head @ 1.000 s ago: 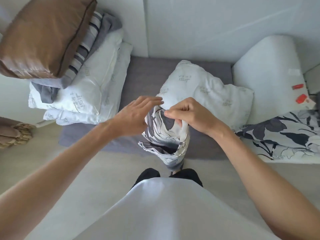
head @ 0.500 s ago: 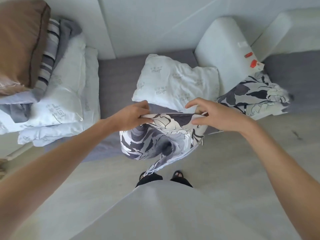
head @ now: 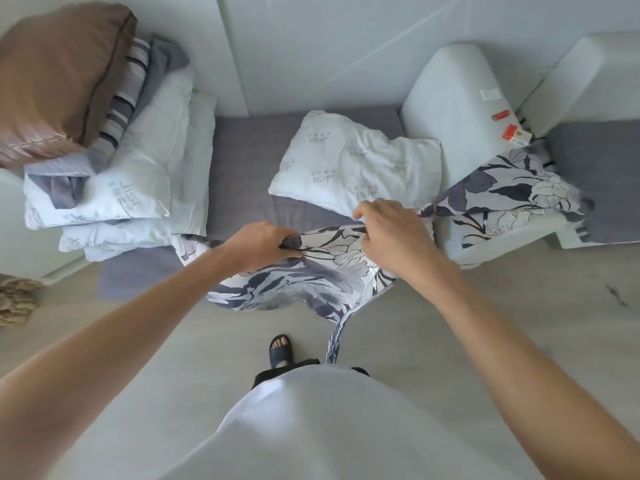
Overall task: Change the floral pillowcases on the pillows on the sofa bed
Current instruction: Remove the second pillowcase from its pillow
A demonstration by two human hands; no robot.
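- The sofa bed [head: 242,161] is lying across the view with its grey sheet, and a white armrest [head: 450,98] is standing at its right side
- A stack of bare pillows [head: 138,188] with a brown cushion [head: 59,74] on top is sitting at the left end of the bed
- One bare pillow [head: 353,164] is lying in the middle of the bed, just behind the hands
- The floral pillowcase [head: 304,278] is hanging in front of the person over the floor, at the edge of the bed, with one long corner falling down toward the feet
- A second floral pillowcase [head: 512,192] is lying crumpled at the foot of the armrest
- The left hand [head: 263,245] is gripping the upper edge of the hanging case with curled fingers, and the right hand [head: 388,230] is pinching the same edge further right
- The risk, as I judge it: the opening is not spread yet, so the pillow could be catching on bunched cloth, and the low corner could be touching the floor or going under a foot
- The opening of the case is hard to find in the folds, the right fingertips are hidden in the cloth, and both arms are cut off by the frame
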